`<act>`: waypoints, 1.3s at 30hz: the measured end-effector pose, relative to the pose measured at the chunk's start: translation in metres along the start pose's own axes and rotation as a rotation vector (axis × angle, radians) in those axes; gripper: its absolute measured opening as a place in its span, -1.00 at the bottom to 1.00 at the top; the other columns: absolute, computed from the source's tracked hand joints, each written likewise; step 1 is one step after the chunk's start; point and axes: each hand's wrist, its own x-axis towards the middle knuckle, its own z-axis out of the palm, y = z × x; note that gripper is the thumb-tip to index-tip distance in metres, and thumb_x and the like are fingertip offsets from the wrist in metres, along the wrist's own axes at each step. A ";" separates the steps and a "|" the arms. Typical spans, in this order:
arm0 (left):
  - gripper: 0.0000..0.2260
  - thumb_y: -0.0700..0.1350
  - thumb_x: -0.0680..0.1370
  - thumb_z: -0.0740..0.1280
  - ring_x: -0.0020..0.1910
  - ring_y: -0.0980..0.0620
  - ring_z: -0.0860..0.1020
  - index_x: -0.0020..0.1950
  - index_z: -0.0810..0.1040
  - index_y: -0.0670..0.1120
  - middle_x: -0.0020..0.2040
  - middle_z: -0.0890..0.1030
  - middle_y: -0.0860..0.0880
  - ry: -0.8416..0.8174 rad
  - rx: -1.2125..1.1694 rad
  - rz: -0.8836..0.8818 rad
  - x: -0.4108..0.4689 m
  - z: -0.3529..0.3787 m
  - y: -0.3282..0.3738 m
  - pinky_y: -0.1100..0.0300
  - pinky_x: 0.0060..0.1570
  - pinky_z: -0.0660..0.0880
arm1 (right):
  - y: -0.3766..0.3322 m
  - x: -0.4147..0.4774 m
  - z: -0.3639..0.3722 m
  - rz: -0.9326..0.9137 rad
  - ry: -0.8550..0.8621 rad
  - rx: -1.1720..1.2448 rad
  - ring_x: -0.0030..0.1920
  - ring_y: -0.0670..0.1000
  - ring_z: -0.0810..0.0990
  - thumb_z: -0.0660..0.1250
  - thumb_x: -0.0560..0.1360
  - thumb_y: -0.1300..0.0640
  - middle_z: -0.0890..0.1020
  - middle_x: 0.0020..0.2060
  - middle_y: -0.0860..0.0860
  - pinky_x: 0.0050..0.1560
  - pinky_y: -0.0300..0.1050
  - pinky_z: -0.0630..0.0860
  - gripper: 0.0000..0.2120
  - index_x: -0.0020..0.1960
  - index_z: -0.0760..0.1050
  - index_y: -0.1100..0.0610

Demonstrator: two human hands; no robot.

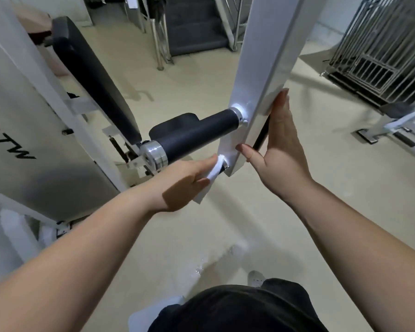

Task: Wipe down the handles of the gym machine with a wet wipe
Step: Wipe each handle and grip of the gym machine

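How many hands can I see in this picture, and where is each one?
2. The left hand holds the wet wipe against the lower end of the white bar, below the black handle. The right hand lies flat along the bar's right edge.

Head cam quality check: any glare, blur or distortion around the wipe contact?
Head view: blown-out glare on the white upright where the black handle joins it, so the wet wipe nearly merges with the metal. Head view: left hand shows no motion blur, with a hard shadow across its back. Head view: wide-angle bowing bends the cage and upright; sheen on the floor.
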 end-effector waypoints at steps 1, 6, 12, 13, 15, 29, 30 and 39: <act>-0.54 -0.10 0.69 0.23 0.27 0.00 0.53 0.55 0.27 0.24 0.28 0.56 0.16 0.002 -0.034 0.005 -0.004 0.002 -0.002 0.14 0.32 0.43 | -0.002 -0.002 -0.001 0.011 -0.001 -0.005 0.66 -0.04 -0.14 0.44 0.56 0.01 -0.21 0.47 -0.37 0.49 -0.34 -0.04 0.02 0.58 -0.35 -0.04; -0.55 -0.04 0.70 0.23 0.45 0.30 0.37 0.58 0.29 0.21 0.50 0.40 0.31 0.026 -0.217 -0.015 -0.038 0.009 -0.026 0.29 0.43 0.30 | -0.010 -0.012 0.000 0.074 -0.011 -0.001 0.66 -0.05 -0.10 0.43 0.57 0.02 -0.14 0.62 -0.21 0.46 -0.31 0.03 0.02 0.64 -0.32 0.01; -0.56 0.15 0.63 0.24 0.15 0.05 0.61 0.47 0.28 0.47 0.30 0.56 0.19 -0.058 -0.307 -0.071 -0.002 0.001 -0.026 0.16 0.18 0.56 | -0.012 -0.012 0.006 0.093 0.063 -0.060 0.64 0.01 0.08 0.37 0.60 0.04 0.02 0.67 0.01 0.34 -0.64 -0.03 -0.10 0.66 -0.20 0.14; -0.57 0.16 0.62 0.24 0.27 0.11 0.55 0.46 0.28 0.49 0.37 0.52 0.23 -0.070 -0.338 -0.067 0.005 0.002 -0.024 0.08 0.33 0.49 | -0.011 -0.013 0.006 0.092 0.067 -0.067 0.64 0.01 0.09 0.37 0.60 0.04 0.02 0.67 0.02 0.33 -0.65 -0.04 -0.10 0.66 -0.20 0.15; -0.57 0.14 0.63 0.24 0.38 0.17 0.47 0.46 0.30 0.48 0.41 0.48 0.27 -0.096 -0.396 -0.056 0.010 0.006 -0.021 0.04 0.45 0.39 | -0.011 -0.015 0.005 0.110 0.067 -0.066 0.62 -0.02 0.09 0.38 0.60 0.06 0.03 0.67 0.02 0.29 -0.69 -0.03 -0.09 0.66 -0.19 0.17; -0.67 0.20 0.65 0.15 -0.28 0.21 0.55 0.40 0.30 0.49 -0.08 0.57 0.26 -0.106 -0.183 -0.058 0.000 -0.008 -0.010 0.36 -0.22 0.54 | -0.014 -0.017 0.014 0.066 0.119 -0.120 0.60 0.10 0.19 0.34 0.62 0.05 0.12 0.64 0.10 0.42 -0.33 0.14 -0.18 0.66 -0.09 0.21; -0.69 0.14 0.69 0.15 -0.36 0.23 0.48 0.40 0.33 0.44 -0.17 0.53 0.27 -0.085 -0.198 -0.027 0.003 -0.007 -0.002 0.42 -0.30 0.48 | -0.013 -0.017 0.013 0.073 0.115 -0.135 0.60 0.08 0.18 0.34 0.62 0.04 0.11 0.64 0.08 0.41 -0.33 0.14 -0.18 0.66 -0.09 0.20; -0.67 -0.07 0.69 0.26 0.23 0.17 0.55 0.46 0.50 0.15 0.25 0.63 0.15 0.348 -0.295 0.012 -0.049 0.034 -0.021 0.32 0.16 0.43 | -0.018 -0.020 0.018 0.043 0.136 -0.090 0.54 0.12 0.32 0.34 0.60 -0.01 0.16 0.62 0.02 0.50 0.02 0.34 -0.17 0.65 -0.12 0.03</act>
